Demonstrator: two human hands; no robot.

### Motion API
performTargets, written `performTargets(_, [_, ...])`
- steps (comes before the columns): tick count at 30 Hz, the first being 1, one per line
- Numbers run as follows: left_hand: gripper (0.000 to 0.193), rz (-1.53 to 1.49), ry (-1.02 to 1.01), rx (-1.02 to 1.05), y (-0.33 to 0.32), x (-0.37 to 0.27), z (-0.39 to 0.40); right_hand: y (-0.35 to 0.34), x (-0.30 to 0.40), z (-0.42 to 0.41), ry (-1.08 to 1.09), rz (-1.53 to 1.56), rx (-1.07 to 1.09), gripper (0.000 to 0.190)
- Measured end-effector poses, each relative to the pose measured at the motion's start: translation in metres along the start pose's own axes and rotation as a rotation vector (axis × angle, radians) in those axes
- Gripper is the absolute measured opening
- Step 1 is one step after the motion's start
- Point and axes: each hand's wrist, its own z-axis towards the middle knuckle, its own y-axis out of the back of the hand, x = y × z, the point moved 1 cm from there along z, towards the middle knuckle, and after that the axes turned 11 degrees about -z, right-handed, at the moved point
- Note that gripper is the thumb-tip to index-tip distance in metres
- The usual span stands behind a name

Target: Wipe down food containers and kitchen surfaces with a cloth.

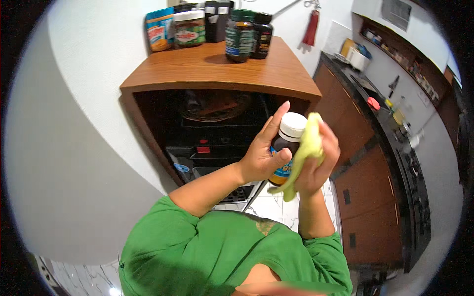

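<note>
A dark bottle with a white ribbed cap is held upright, slightly tilted, in front of the wooden cabinet. My left hand grips it from the left, thumb across its label. From the right, my right hand presses a yellow-green cloth against the bottle's side, and the cloth hangs down past its base. Beyond both hands, on the cabinet top, stand a green-capped bottle, a black bottle, a jar with a white lid and a blue pouch.
Dark appliances, one with a red part, fill the cabinet's open shelves below its top. On the right runs a black kitchen counter with brown cabinet doors, a white appliance and a red item. A white wall rises at the left.
</note>
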Motion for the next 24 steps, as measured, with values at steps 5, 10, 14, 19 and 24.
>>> performTargets(5, [0.08,0.05,-0.059,0.049,-0.015,0.041,-0.012,0.03,-0.022,-0.069,-0.288,0.098,0.057,0.044])
performTargets(10, [0.077,0.214,-0.003,0.08,-0.021,0.064,-0.041,0.031,-0.021,-0.083,-0.532,0.233,0.076,0.056])
performTargets(14, [0.078,0.276,-0.224,0.221,-0.024,0.071,-0.046,0.054,-0.036,-0.098,-1.027,0.504,0.313,0.049])
performTargets(19, [0.074,0.281,-0.142,0.005,-0.031,0.074,-0.055,0.049,-0.026,-0.111,-0.425,0.078,0.182,0.057])
performTargets(24, [0.074,0.34,-0.317,0.104,-0.048,0.071,-0.06,0.07,-0.05,-0.109,-1.1,0.472,0.389,0.046])
